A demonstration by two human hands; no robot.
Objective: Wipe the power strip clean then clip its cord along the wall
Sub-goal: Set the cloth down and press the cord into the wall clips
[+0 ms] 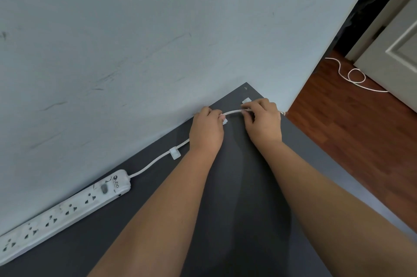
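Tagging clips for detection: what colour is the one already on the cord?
White, like the cord. The clip shows best in the head view.

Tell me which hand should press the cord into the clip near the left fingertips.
Left, probably. The left hand already pinches the cord right at that clip, while the right hand holds the cord farther along, steadying it.

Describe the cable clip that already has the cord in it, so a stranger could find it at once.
Start at the white power strip lying along the wall and follow its cord toward the hands. The first white clip sits on the dark surface before the left hand. Unlike the other clips, it stands clear of both hands.
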